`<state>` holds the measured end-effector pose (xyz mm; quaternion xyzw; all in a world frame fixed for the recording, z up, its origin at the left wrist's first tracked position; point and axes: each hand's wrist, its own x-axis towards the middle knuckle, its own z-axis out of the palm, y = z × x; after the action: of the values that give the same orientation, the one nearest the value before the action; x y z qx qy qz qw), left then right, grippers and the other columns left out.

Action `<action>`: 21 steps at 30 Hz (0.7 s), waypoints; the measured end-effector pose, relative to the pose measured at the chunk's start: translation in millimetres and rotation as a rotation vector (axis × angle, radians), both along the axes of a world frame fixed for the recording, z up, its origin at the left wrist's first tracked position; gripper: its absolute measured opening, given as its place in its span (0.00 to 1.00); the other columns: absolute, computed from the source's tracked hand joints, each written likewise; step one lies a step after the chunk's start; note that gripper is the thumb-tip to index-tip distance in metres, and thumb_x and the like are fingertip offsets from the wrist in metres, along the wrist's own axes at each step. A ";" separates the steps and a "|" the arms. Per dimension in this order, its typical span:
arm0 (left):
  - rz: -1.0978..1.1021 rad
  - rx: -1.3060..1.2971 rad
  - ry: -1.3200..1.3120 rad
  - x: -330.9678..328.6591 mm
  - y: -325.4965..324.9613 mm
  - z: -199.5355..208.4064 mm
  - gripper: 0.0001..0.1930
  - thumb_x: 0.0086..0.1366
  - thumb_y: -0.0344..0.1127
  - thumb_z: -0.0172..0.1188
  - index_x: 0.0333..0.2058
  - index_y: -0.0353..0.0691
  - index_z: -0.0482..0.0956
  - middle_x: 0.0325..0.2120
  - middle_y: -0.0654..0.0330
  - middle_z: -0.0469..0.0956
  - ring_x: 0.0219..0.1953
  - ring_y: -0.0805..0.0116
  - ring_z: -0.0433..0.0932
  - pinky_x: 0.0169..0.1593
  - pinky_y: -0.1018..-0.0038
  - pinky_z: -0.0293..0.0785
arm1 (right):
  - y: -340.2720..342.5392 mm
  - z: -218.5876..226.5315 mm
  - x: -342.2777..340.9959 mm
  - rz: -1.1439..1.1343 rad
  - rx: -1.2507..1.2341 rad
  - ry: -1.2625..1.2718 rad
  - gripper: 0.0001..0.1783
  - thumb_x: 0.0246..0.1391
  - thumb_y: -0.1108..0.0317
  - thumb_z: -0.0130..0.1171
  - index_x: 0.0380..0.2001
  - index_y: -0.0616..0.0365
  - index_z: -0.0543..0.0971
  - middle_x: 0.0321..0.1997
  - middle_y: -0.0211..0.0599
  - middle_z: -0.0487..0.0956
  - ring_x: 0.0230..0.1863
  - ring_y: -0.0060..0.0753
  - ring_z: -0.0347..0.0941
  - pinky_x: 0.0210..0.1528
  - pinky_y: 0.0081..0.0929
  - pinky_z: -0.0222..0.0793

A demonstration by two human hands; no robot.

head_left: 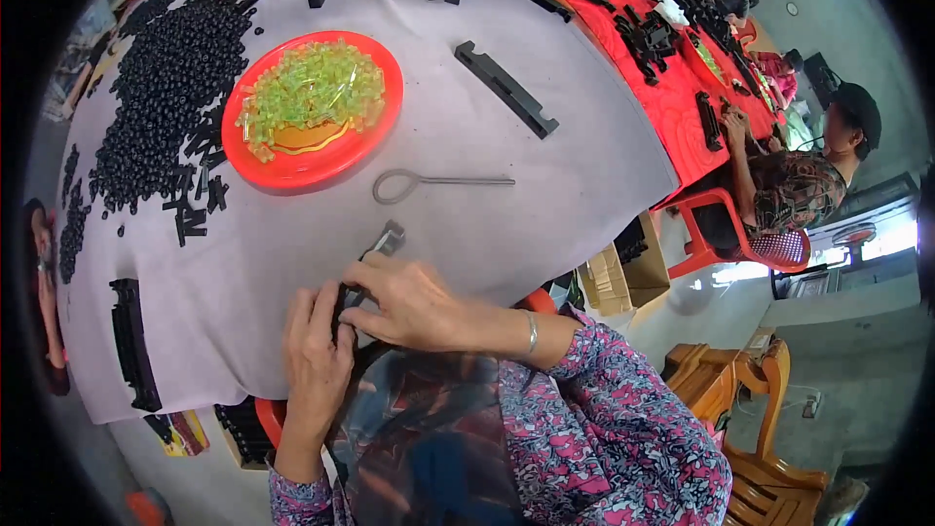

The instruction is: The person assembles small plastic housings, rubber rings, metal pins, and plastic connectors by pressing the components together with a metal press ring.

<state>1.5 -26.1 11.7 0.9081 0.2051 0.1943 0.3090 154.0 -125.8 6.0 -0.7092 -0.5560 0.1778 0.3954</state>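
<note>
Near the table's front edge, both hands are closed around one long black plastic part (386, 238), whose far end sticks out beyond my fingers. My left hand (317, 346) grips its near end from the left. My right hand (407, 304) reaches over from the right, thumb and fingers pressed on the part; most of it is hidden beneath them. Beyond my hands lies a grey metal rod with a looped end (443, 180). Farther off, a red plate (292, 178) holds a heap of small yellow-green translucent tubes (317, 88).
A pile of small black round pieces (175, 88) covers the table's left, with small black flat pieces (203, 170) beside it. Long black parts lie far right (506, 88) and near left (134, 346). At a red-covered table (623, 49) sits a co-worker (799, 190).
</note>
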 end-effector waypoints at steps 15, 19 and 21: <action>0.001 -0.007 -0.004 3.5 0.0 1.2 0.21 0.56 0.21 0.60 0.51 0.32 0.74 0.38 0.48 0.72 0.40 0.46 0.75 0.41 0.61 0.72 | 3.4 12.9 10.7 -0.096 -0.080 0.297 0.18 0.52 0.59 0.66 0.37 0.63 0.79 0.32 0.49 0.81 0.27 0.47 0.79 0.33 0.37 0.74; 0.007 -0.029 0.029 0.5 2.8 8.8 0.22 0.55 0.22 0.61 0.51 0.31 0.75 0.37 0.49 0.73 0.39 0.46 0.74 0.42 0.60 0.71 | 0.3 16.9 10.6 -0.067 0.002 0.101 0.16 0.53 0.60 0.66 0.36 0.62 0.79 0.30 0.46 0.80 0.26 0.48 0.77 0.30 0.41 0.73; 0.010 0.110 0.006 -3.6 2.5 14.3 0.23 0.53 0.22 0.62 0.51 0.32 0.75 0.36 0.49 0.73 0.39 0.47 0.74 0.43 0.58 0.69 | 1.1 25.2 9.6 0.015 0.045 -0.022 0.14 0.52 0.60 0.66 0.35 0.61 0.79 0.31 0.44 0.78 0.28 0.48 0.76 0.31 0.42 0.73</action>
<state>-2.1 -23.6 26.1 0.9233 0.1995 0.2038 0.2572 163.6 -124.7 31.2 -0.6977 -0.5695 0.1604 0.4039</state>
